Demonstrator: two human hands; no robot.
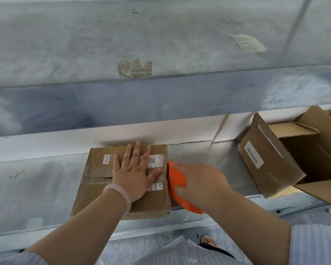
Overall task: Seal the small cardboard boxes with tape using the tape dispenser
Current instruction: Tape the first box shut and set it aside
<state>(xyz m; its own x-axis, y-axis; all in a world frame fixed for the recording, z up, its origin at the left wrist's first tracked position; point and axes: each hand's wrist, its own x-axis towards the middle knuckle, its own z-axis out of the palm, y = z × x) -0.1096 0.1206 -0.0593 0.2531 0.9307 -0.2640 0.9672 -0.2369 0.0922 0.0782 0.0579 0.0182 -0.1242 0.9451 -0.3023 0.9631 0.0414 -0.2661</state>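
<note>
**Dispenser at the box's right edge**

At frame centre we note the left hand (136,173) flat on the small cardboard box (96,190), fingers straight and spread, pressing its top (pale bracelet (123,196) on the wrist). Just right of it, the right hand (201,182) curls its fingers round the orange tape dispenser (177,177), which touches the box's right edge. The box sits on a metal bench (36,188). Farther off, at right of frame, an open carton (266,161) lies tilted, flaps open.
</note>
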